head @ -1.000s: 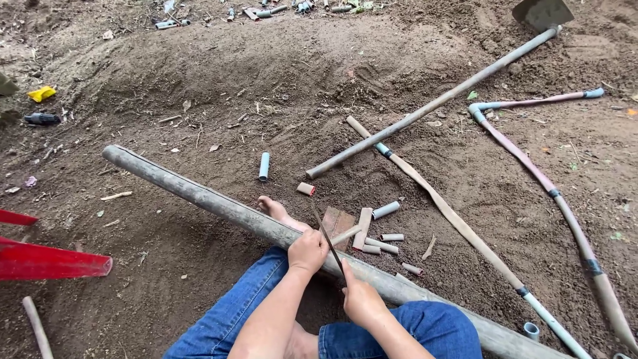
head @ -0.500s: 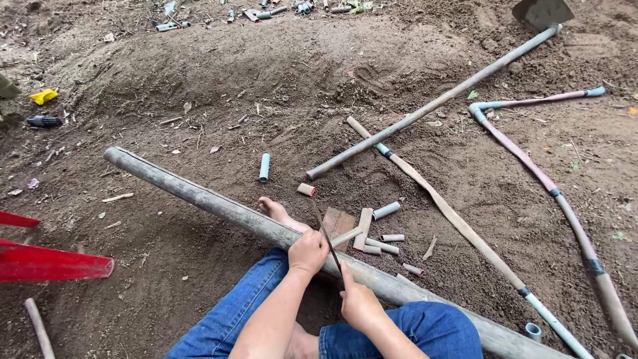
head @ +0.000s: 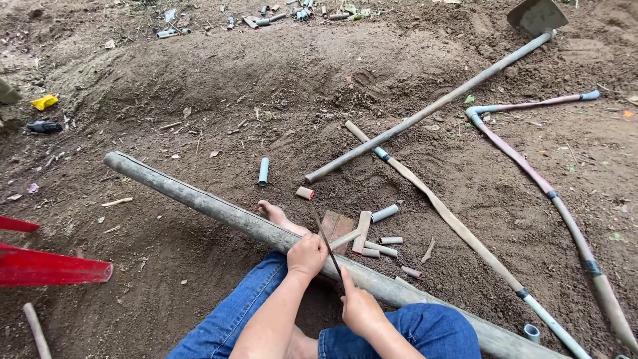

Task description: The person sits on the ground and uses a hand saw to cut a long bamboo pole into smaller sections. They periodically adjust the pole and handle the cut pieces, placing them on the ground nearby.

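Observation:
A long grey pipe (head: 193,197) lies diagonally across the dirt and over my lap. My left hand (head: 307,254) grips the pipe from above. My right hand (head: 359,309) holds the near end of a thin dark saw blade (head: 324,237), which crosses the pipe just right of my left hand. My bare foot (head: 276,215) rests against the far side of the pipe. My legs are in blue jeans.
Several short cut pipe pieces (head: 382,244) and a reddish brick (head: 337,225) lie just beyond the pipe. A short blue-grey tube (head: 264,171) lies further out. A hoe (head: 432,108) and long joined pipes (head: 545,193) lie at right. A red object (head: 46,269) sits at left.
The saw blade and my right hand have shifted slightly along the cut; my left hand stays on the pipe.

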